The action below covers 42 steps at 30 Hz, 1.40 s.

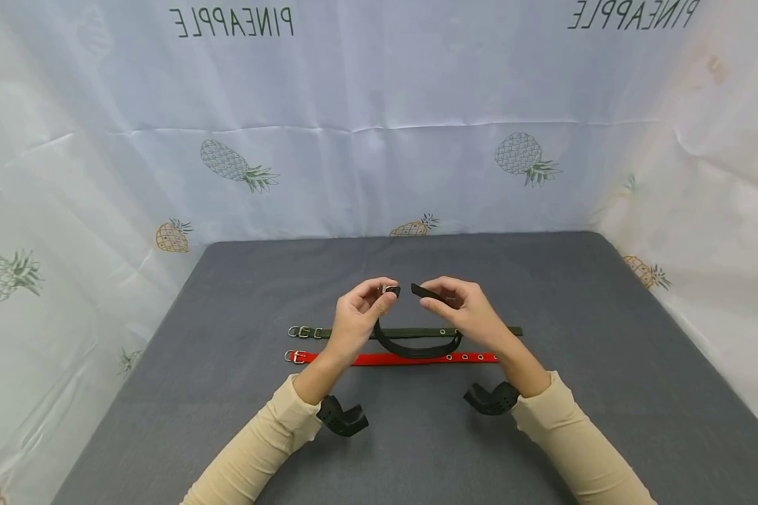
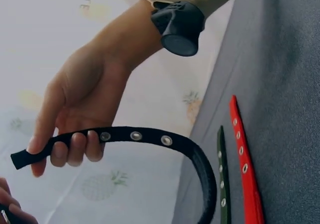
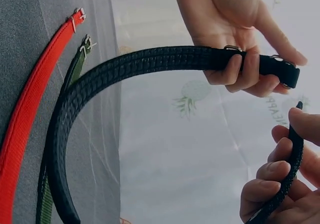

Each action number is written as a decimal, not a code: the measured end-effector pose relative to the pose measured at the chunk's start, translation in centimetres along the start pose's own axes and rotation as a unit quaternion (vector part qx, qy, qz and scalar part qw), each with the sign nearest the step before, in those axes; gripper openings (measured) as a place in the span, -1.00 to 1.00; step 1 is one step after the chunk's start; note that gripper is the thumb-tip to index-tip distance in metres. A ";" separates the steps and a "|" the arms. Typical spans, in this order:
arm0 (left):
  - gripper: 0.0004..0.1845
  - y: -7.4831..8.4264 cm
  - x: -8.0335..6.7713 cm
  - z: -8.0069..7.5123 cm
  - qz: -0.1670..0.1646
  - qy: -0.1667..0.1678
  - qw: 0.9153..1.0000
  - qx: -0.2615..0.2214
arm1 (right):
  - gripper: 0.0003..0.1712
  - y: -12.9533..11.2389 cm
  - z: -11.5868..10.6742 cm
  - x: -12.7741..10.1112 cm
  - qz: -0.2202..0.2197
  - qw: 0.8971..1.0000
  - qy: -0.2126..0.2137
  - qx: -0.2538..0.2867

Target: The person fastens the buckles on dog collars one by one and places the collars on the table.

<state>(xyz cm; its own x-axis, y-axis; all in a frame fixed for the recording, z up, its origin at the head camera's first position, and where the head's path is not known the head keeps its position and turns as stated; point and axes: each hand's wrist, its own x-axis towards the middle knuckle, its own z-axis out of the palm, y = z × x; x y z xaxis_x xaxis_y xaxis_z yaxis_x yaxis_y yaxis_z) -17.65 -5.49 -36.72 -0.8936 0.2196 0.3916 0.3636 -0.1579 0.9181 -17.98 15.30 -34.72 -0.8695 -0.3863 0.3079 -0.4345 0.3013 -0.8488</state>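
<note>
A black collar (image 1: 417, 348) hangs bent in a U above the grey table (image 1: 606, 365), held up by both ends. My left hand (image 1: 385, 294) pinches its metal buckle end (image 1: 391, 289). My right hand (image 1: 431, 296) grips the pointed tip end (image 1: 424, 290), a small gap away from the buckle. In the left wrist view the right hand (image 2: 65, 144) curls round the eyelet strap (image 2: 165, 140). From the right wrist view the left hand (image 3: 250, 69) holds the buckle end and the right hand (image 3: 280, 179) holds the tip.
A dark green collar (image 1: 486, 331) and a red collar (image 1: 404, 358) lie flat and parallel on the table beneath the hands, buckles to the left. A white pineapple-print cloth (image 1: 379, 140) walls the table at the back and both sides.
</note>
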 end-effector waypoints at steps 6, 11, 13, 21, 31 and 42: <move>-0.36 -0.3 -0.2 -0.1 0.015 -0.030 0.999 -0.024 | -0.77 -0.2 -0.2 0.0 0.004 1.000 0.005 -0.003; -0.34 -0.6 -0.3 -0.2 0.019 -0.043 0.999 -0.017 | -0.77 -0.5 -0.3 -0.1 0.000 1.000 -0.002 -0.003; -0.33 -0.6 -0.3 -0.2 0.019 -0.041 0.999 -0.013 | -0.78 -0.6 -0.3 -0.1 -0.001 1.000 -0.006 -0.004; -0.27 -0.7 -0.1 -0.2 0.006 -0.020 1.000 -0.016 | -0.77 -1.1 -0.2 0.0 -0.020 1.000 -0.021 -0.012; -0.61 -0.1 0.3 -0.7 0.017 -0.032 0.996 0.081 | -0.75 -1.4 -0.1 0.0 -0.053 0.997 -0.027 -0.054; -0.69 0.2 0.9 -1.1 0.067 -0.063 0.974 0.208 | -0.83 -1.4 0.2 0.2 -0.089 0.991 -0.015 -0.101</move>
<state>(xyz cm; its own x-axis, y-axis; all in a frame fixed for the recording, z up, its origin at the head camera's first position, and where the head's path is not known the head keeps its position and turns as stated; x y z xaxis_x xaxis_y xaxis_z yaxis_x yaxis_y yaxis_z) -18.64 -6.39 -36.22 -0.8008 0.3449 0.4896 0.5732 0.2044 0.7935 -17.51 14.63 -33.57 -0.7689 -0.4736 0.4295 -0.6210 0.3933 -0.6780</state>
